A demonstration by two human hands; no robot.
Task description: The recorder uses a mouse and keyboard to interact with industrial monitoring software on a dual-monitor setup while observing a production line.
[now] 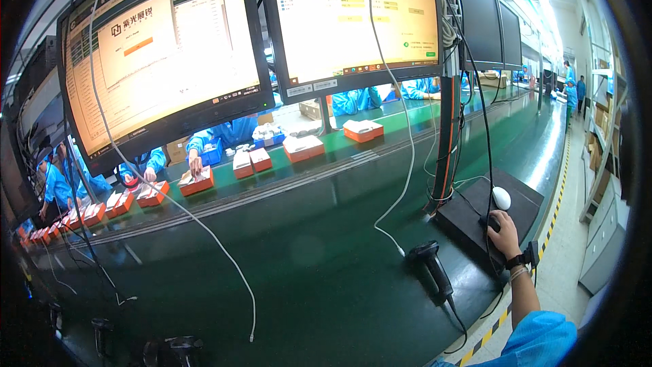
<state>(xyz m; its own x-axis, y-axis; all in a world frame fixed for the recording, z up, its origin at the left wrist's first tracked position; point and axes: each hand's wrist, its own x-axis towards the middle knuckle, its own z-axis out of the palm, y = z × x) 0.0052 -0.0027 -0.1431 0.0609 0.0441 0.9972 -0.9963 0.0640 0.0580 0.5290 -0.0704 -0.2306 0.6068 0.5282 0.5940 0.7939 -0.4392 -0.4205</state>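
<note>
Black mouse (pixel 492 223) sits on the dark mouse pad (pixel 468 214) at the right end of the green bench (pixel 326 258); right hand (pixel 504 231) lies over it, fingers curled loosely around its body. Likely light, hard plastic, smooth shell, best gripped at the sides with the palm on top. Its cord runs off behind. A white mouse (pixel 501 197) sits just beside, at the fingertips. Handheld barcode scanner (pixel 432 266) stands near the pad's left edge, white cable (pixel 401 163) dangling in front of the monitors (pixel 353 20). Orange-and-white boxes (pixel 302 147) line the far conveyor, well apart. Left hand out of sight.
</note>
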